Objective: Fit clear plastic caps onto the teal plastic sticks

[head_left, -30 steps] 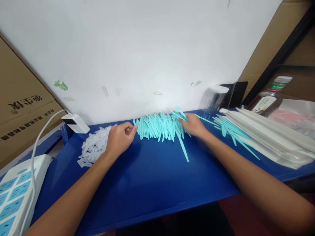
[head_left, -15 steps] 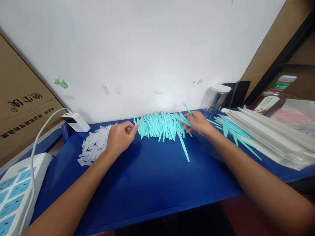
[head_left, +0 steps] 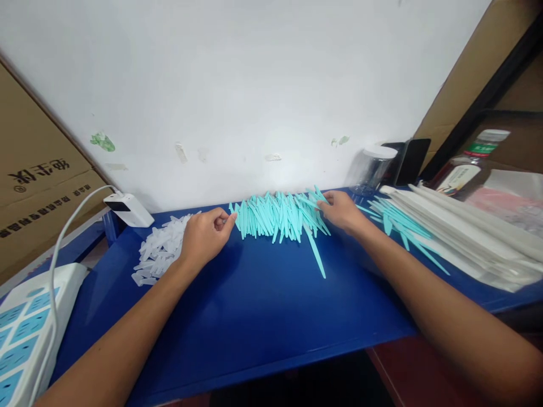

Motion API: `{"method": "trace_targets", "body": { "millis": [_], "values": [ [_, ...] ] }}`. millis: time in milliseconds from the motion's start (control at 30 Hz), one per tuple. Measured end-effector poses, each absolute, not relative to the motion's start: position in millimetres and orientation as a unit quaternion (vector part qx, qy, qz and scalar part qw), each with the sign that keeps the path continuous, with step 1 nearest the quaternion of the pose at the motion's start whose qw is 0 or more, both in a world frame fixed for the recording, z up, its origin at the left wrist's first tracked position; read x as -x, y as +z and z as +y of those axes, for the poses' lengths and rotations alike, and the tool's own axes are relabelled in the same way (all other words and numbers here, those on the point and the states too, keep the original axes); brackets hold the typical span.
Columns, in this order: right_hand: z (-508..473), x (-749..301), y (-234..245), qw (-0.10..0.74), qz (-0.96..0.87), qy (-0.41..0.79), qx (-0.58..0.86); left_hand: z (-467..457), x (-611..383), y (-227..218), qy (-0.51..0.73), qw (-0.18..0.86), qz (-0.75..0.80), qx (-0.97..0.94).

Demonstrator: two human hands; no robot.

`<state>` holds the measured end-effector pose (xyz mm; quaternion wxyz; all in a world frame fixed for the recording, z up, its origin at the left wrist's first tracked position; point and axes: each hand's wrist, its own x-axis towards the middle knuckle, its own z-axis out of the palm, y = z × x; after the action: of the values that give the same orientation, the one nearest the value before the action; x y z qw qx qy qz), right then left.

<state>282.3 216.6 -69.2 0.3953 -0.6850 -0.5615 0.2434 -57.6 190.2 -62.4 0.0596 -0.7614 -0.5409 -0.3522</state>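
A wide heap of thin, pointed teal plastic sticks [head_left: 271, 217] lies against the wall, one longer stick [head_left: 315, 254] jutting out toward me. At the heap's right end, my right hand [head_left: 339, 210] has its thumb and fingers closed on a teal stick lying across the others. My left hand [head_left: 206, 233] is at the heap's left end, fingers curled and thumb tip beside the outermost sticks; whatever it may hold is hidden. Just left of that hand is a pile of small translucent white plastic pieces [head_left: 159, 251], partly covered by it.
More teal sticks [head_left: 396, 220] lie at right beside stacked white plastic sleeves [head_left: 462, 237]. Behind them are a clear jar [head_left: 373, 169], a dark phone-like slab [head_left: 413, 163] and a bottle [head_left: 470, 161]. A power strip [head_left: 29, 333] and a white charger [head_left: 128, 210] with cable stand left.
My right hand has lowered the tilted stick onto the heap's right end, and its fingers have drawn closer together. The left hand has stayed nearly in place.
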Motion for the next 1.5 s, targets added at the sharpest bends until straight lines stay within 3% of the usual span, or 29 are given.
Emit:
{"method": "trace_targets", "body": {
  "millis": [533,833,1100,1400,1500],
  "values": [
    [204,-273,-62,0.365,-0.566,0.267,0.689,191,60,-64,-0.296,0.082,-0.549,0.777],
    [204,-278,-58,0.341,-0.599,0.205,0.694,192,64,-60,-0.212,0.146,-0.599,0.758],
    [190,-270,-41,0.374,-0.624,0.255,0.637,191,63,-63,-0.204,0.120,-0.587,0.774],
    [177,-261,-35,0.353,-0.705,0.416,0.453,198,88,-50,-0.026,0.146,-0.645,0.750],
    [175,-259,-34,0.341,-0.705,0.423,0.456,199,91,-42,-0.079,0.149,-0.656,0.736]
  ]
}}
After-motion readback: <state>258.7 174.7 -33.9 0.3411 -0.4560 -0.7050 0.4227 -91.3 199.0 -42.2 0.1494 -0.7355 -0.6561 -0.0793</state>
